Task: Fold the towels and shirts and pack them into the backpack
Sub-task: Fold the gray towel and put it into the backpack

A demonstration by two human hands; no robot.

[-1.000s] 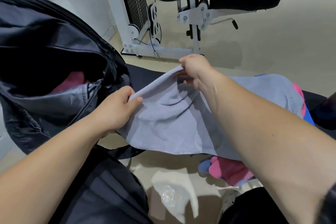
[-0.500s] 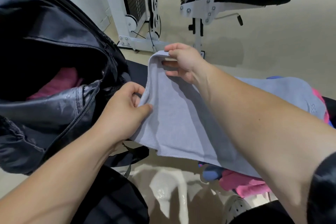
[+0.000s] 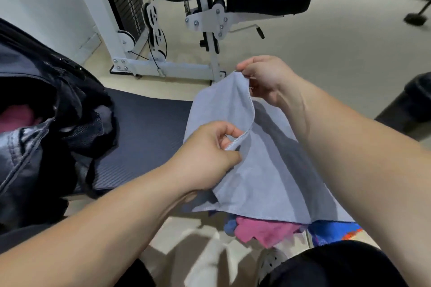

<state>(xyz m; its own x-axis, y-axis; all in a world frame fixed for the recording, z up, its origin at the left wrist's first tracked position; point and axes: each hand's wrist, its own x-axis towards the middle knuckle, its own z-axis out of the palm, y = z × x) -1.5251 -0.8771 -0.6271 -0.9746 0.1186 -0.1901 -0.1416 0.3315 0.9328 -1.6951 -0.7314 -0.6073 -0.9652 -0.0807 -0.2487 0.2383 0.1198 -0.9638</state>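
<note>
Head view: both hands gripped the grey towel (image 3: pixel 268 170) just right of the open backpack (image 3: pixel 35 147). The left hand (image 3: pixel 207 156) pinched the stitched hem and the right hand (image 3: pixel 265 77) pinched the corner farther from the backpack, and with the hem sagging slack between them I'd judge a skewed fold or a slipped pinch likely; the draped lower edge could also drag the heap beneath it. Count: one backpack, one grey towel, one pink cloth (image 3: pixel 16 116) inside the backpack, one pink cloth (image 3: pixel 263 230) and one blue cloth (image 3: pixel 331 230) showing under the towel, and any more were hidden.
</note>
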